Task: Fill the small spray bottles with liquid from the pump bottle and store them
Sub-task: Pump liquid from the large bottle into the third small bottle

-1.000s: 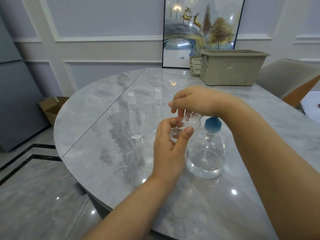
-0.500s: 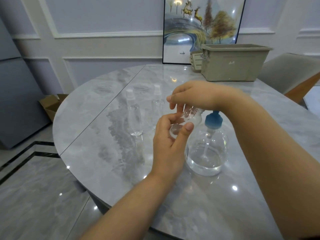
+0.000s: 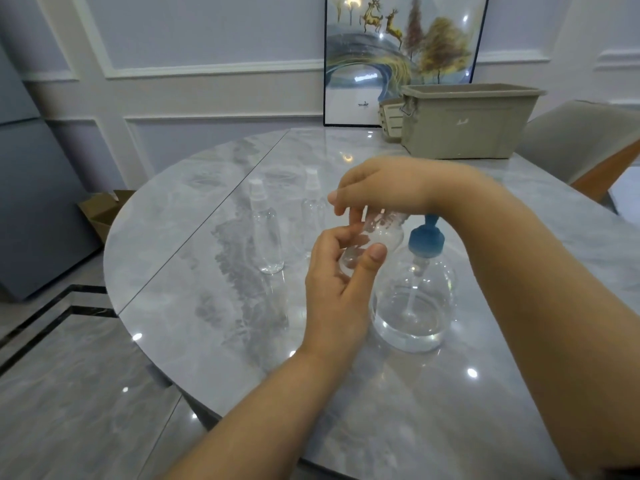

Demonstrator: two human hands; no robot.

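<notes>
- Above the bench (image 3: pixel 180 271), mid-air, just left of the pump bottle: my left hand (image 3: pixel 337 289) grips a small clear spray bottle (image 3: pixel 379 237), thumb in front, fingers curled round the back.
- Held bottle is tilted, top leaning up and right toward my right hand.
- My right hand (image 3: pixel 384 185) sits over the top of that bottle, fingers curled down onto its neck/cap area. Fingertips are pinched there; can't tell whether the cap is on or off, the hand covers it.
- Pump bottle (image 3: pixel 414 299): clear, wide base, blue pump head, upright on the bench, clear liquid in the bottom part. My right wrist passes just above the pump head.
- Two more small spray bottles upright on the bench, left of my hands: left bottle (image 3: pixel 265 233) and rear bottle (image 3: pixel 311 206), both clear with white tops, near each other, not touching.
- Beige storage bin (image 3: pixel 464 123) at the far right of the bench, well apart from the bottles, open top.
- Framed picture (image 3: pixel 398 46) leans on the wall behind the bin.
</notes>
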